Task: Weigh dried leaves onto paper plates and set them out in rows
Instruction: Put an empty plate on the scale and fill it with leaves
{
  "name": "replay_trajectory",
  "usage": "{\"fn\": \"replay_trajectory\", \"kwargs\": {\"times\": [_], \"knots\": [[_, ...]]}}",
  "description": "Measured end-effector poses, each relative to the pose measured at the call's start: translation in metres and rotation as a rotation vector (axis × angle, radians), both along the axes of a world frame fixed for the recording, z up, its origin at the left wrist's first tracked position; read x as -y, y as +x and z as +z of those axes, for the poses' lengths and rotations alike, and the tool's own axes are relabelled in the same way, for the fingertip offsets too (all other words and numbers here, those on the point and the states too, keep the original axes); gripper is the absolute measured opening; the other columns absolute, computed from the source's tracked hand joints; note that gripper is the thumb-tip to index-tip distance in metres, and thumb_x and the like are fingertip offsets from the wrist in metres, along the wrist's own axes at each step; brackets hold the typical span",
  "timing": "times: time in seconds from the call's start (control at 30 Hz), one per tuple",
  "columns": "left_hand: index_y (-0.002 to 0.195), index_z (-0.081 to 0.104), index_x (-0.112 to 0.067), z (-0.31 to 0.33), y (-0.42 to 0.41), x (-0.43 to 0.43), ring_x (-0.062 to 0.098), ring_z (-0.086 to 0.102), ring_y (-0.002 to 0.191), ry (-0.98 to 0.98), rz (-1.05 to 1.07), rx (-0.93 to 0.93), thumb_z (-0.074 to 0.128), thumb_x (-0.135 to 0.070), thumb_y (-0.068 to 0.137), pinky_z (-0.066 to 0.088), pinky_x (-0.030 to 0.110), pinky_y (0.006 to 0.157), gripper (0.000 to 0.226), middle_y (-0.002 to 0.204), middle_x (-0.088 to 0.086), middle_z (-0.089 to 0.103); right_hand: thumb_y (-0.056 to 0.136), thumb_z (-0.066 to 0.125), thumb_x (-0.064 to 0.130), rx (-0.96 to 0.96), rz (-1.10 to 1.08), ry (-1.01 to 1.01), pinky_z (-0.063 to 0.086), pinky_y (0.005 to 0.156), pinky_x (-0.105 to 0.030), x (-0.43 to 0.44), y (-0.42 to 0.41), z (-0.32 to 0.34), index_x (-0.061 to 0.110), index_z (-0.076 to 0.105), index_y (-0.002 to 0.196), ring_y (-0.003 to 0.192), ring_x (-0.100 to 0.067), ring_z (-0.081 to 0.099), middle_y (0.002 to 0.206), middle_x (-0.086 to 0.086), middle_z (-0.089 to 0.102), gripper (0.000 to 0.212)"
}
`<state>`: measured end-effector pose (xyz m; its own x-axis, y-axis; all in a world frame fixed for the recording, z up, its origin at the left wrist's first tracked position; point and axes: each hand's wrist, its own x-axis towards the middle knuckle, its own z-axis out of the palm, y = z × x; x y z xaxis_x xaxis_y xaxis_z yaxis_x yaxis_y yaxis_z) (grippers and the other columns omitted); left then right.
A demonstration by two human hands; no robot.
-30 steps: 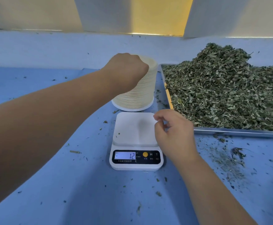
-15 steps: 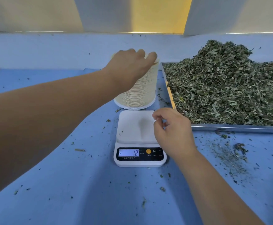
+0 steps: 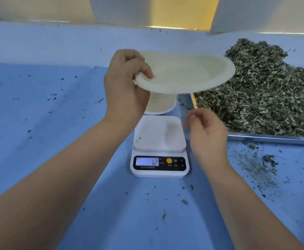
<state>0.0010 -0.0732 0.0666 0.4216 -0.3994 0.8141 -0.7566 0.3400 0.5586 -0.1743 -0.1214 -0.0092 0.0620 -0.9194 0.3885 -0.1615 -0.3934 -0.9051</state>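
My left hand (image 3: 125, 87) pinches the near rim of a white paper plate (image 3: 187, 72) and holds it tilted in the air above the stack of paper plates (image 3: 161, 103). In front of the stack stands a white digital scale (image 3: 159, 147) with a bare platform; its display reads -12. My right hand (image 3: 206, 134) hovers at the scale's right edge with loosely curled fingers and holds nothing. A large heap of dried green leaves (image 3: 266, 94) fills a metal tray (image 3: 274, 138) on the right.
A blue cloth (image 3: 48, 123) covers the table, sprinkled with leaf crumbs, thickest in front of the tray at the right (image 3: 263, 166). A pale blue wall (image 3: 57, 44) rises behind the table.
My left hand has lifted one plate off the stack and brought it up toward me. My right hand has drifted slightly right of the scale's platform.
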Motion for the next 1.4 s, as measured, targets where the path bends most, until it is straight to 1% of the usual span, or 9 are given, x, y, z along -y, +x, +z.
{"fn": "replay_trajectory", "kwargs": {"times": [0.07,0.13,0.27,0.47,0.57,0.83,1.13,1.27,1.4], "knots": [[0.078,0.070,-0.005,-0.023,-0.002,-0.024,0.009,0.051,0.095,0.081,-0.062,-0.022,0.066,0.016,0.071,0.039,0.010,0.082,0.022,0.103,-0.002,0.055,0.100,0.043,0.011,0.397,0.086,0.278,0.038,0.045,-0.028,-0.002,-0.002,0.012,0.015,0.066,0.088,0.051,-0.017,0.055,0.065,0.000,0.064,0.027],[0.079,0.074,-0.002,-0.045,-0.006,-0.046,0.005,0.053,0.096,0.143,-0.078,-0.051,0.069,0.012,0.071,0.039,0.012,0.080,0.017,0.105,0.000,0.056,0.105,0.042,0.031,0.528,0.185,0.424,0.029,0.050,-0.029,-0.002,-0.006,0.017,0.023,0.071,0.077,0.055,-0.024,0.044,0.063,-0.003,0.057,0.041],[0.080,0.075,-0.002,-0.073,-0.004,-0.061,0.014,0.054,0.093,0.233,-0.040,-0.057,0.071,0.015,0.070,0.039,0.015,0.074,0.021,0.103,-0.001,0.057,0.097,0.037,0.066,0.424,0.313,0.522,0.028,0.045,-0.023,0.000,-0.010,0.015,0.023,0.079,0.097,0.056,-0.023,0.043,0.073,-0.006,0.064,0.060],[0.087,0.079,-0.010,-0.083,0.011,-0.059,0.006,0.059,0.095,0.266,0.010,-0.075,0.070,0.013,0.079,0.040,0.008,0.078,0.026,0.110,-0.003,0.059,0.081,0.060,0.023,0.288,0.345,0.465,0.022,0.040,-0.019,0.001,-0.009,0.008,0.013,0.072,0.107,0.038,-0.015,0.030,0.054,0.002,0.047,0.030],[0.093,0.076,-0.023,-0.084,0.013,-0.062,-0.009,0.062,0.097,0.309,-0.044,-0.249,0.068,0.011,0.084,0.048,0.009,0.082,0.035,0.108,-0.012,0.064,0.079,0.062,0.020,0.247,0.259,0.434,0.026,0.039,-0.019,0.001,-0.007,0.006,0.019,0.073,0.108,0.038,-0.013,0.036,0.052,0.007,0.052,0.031],[0.100,0.077,-0.022,-0.086,0.020,-0.057,0.000,0.074,0.096,0.353,-0.217,-0.704,0.074,0.004,0.088,0.054,0.010,0.078,0.028,0.093,-0.015,0.080,0.091,0.062,0.026,0.062,0.223,0.325,0.034,0.039,-0.020,0.005,-0.009,-0.001,0.031,0.067,0.106,0.042,-0.008,0.045,0.053,0.014,0.057,0.017],[0.097,0.073,-0.031,-0.096,0.036,-0.053,-0.009,0.071,0.094,0.555,-0.112,-0.499,0.055,0.010,0.088,0.054,0.011,0.084,0.046,0.094,-0.020,0.077,0.105,0.046,0.038,-0.450,0.159,-0.002,0.039,0.052,-0.018,0.008,-0.015,-0.011,0.030,0.051,0.122,0.062,-0.012,0.057,0.066,-0.010,0.064,0.020],[0.109,0.070,-0.023,-0.101,0.039,-0.050,-0.008,0.070,0.094,0.578,-0.064,-0.510,0.053,0.012,0.087,0.054,0.012,0.087,0.045,0.101,-0.015,0.075,0.105,0.038,0.048,-0.457,0.045,-0.050,0.037,0.051,-0.014,0.005,-0.014,-0.008,0.029,0.053,0.109,0.061,0.006,0.054,0.068,0.001,0.061,0.024],[0.109,0.068,-0.016,-0.098,0.039,-0.051,-0.001,0.073,0.094,0.505,-0.087,-0.671,0.049,0.014,0.092,0.057,0.016,0.089,0.040,0.104,-0.005,0.076,0.104,0.036,0.049,-0.375,-0.032,-0.133,0.035,0.053,-0.032,0.001,-0.014,-0.004,0.035,0.048,0.084,0.054,0.001,0.046,0.058,0.013,0.053,0.028]]}}
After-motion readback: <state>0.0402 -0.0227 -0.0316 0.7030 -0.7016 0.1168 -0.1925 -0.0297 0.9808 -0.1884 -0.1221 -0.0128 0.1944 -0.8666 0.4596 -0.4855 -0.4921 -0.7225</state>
